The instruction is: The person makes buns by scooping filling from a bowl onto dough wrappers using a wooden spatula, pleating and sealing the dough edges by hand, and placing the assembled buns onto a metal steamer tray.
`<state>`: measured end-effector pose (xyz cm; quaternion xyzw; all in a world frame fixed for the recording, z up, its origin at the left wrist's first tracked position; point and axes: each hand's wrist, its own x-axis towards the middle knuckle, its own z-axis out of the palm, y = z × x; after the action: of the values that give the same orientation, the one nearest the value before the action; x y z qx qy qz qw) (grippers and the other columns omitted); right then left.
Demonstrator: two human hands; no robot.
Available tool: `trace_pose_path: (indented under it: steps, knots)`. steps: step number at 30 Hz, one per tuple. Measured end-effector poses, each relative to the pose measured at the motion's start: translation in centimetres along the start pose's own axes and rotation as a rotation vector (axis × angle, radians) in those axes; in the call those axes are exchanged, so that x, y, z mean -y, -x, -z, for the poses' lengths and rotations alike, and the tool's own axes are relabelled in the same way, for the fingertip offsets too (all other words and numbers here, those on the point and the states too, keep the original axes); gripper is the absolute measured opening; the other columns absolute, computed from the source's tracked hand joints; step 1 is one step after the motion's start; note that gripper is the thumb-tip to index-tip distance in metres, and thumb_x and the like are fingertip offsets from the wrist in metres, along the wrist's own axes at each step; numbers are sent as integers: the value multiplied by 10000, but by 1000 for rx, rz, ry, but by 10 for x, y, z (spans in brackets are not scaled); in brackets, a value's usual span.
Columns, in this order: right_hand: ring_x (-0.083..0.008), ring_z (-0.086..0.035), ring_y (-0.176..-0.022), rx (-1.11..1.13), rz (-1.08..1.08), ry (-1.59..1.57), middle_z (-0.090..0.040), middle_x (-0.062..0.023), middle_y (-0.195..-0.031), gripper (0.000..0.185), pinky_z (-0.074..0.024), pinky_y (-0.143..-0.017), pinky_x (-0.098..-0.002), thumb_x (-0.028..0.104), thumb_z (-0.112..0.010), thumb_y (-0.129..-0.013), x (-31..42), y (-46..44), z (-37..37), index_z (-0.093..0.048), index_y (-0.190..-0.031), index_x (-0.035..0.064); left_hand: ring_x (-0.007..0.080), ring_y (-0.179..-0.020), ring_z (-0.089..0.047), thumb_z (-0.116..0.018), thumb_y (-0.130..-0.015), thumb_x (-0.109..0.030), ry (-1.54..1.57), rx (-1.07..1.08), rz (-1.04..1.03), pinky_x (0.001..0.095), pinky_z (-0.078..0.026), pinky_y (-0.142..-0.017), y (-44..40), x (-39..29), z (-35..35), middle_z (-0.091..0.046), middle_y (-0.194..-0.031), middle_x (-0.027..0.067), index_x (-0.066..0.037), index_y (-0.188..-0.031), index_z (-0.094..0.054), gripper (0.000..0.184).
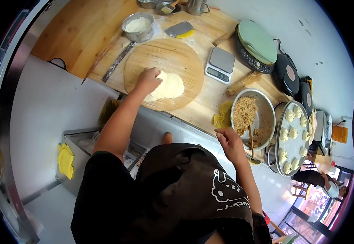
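Observation:
A flat, pale sheet of dough [170,86] lies on a round wooden board [189,61]. My left hand [148,80] is at the dough's upper left edge, its fingers curled closed over that edge. Over the counter's front edge, my right hand [230,144] hangs with thumb and forefinger a little apart and nothing visible between them. Just beyond it stands a metal bowl [267,106] of brownish minced filling [245,112], with a wooden stick [250,136] leaning in it. A yellow cloth [222,113] lies beside the bowl.
Behind the board are a tub of flour [127,29], a dough scraper [179,29] and a digital scale [221,65]. A green-lidded electric griddle [257,42] stands by the wall. At right, a steamer tray [293,148] bears several buns. Another person [321,181] is in the background.

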<state>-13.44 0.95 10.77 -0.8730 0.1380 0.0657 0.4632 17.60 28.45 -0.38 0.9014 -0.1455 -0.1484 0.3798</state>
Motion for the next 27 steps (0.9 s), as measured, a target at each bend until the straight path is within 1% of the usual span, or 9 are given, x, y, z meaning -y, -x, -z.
trace_pose_path:
  steps: [7,10,14,16,18,19,20,23,27]
  knots:
    - [-257,-632,-1119,151,-502,-1390,-657,-180,-1192,540,-522,-957,-408,428,-476,-1052,35,-83,-45,-538,-1290,-53,385,-882,-618,-670,-812,-36,197,-14,-444,425,-504,-753,110,-116,-28,-624,-959,182,-43,-997,-594,200]
    - [-272,-651,-1088,136,-461,-1484,-664,-180,-1165,474,-539,-927,-438,374,-501,-1046,36,-108,-62,-560,-1253,-48,353,-988,-624,-625,-871,-48,185,35,-675,419,-510,-837,138,-133,-50,-635,-1053,145,-48,-1070,-611,200]
    - [-276,-683,-1017,-151,-311,-1202,-678,-176,-1126,363,-564,-870,-419,276,-495,-1052,39,-107,-52,-573,-1240,-24,259,-1176,-610,-553,-1012,-183,641,112,-319,381,-479,-1015,159,-134,-41,-641,-1233,111,-38,-1238,-593,271]
    - [-305,-657,-1070,-35,-172,-750,-648,-206,-1183,367,-549,-895,-407,122,-563,-960,45,-101,-42,-544,-1297,-23,257,-1380,-454,-450,-1052,-484,1243,208,6,450,-344,-1162,144,-130,-47,-510,-1454,128,-44,-1429,-440,579]
    - [-358,-590,-1220,153,-31,-125,-579,-249,-1341,547,-510,-974,-419,22,-627,-852,54,-100,-39,-495,-1379,-36,286,-1365,-462,-366,-1005,-655,1938,778,7,465,-333,-1163,114,-95,-68,-461,-1495,125,-65,-1496,-369,768]
    - [-367,-527,-1277,-333,499,44,-554,-244,-1369,547,-438,-1061,-449,101,-658,-868,44,-98,-73,-505,-1380,-15,315,-1402,-426,-354,-989,-686,1819,600,409,485,-328,-1165,118,-124,-48,-422,-1537,147,-80,-1528,-328,812]
    - [-392,-539,-1227,-330,687,93,-595,-226,-1294,498,-429,-1055,-457,180,-674,-881,63,-95,-58,-549,-1337,22,314,-1391,-437,-370,-1007,-636,1950,717,180,490,-337,-1163,107,-120,-55,-443,-1517,147,-57,-1519,-339,774]
    - [-389,-573,-1144,-389,598,176,-618,-188,-1233,383,-468,-983,-468,121,-689,-892,86,-62,10,-593,-1245,8,315,-1365,-466,-422,-1040,-485,1881,612,52,503,-361,-1151,85,-144,-55,-493,-1466,147,-11,-1486,-381,652]
    - [-297,-622,-1010,-458,-113,766,-680,-118,-1015,274,-469,-874,-440,302,-671,-862,-13,-6,67,-713,-1006,72,322,-1336,-497,-497,-1032,-294,1405,455,57,513,-387,-1131,92,-144,-60,-534,-1421,145,13,-1447,-430,521]
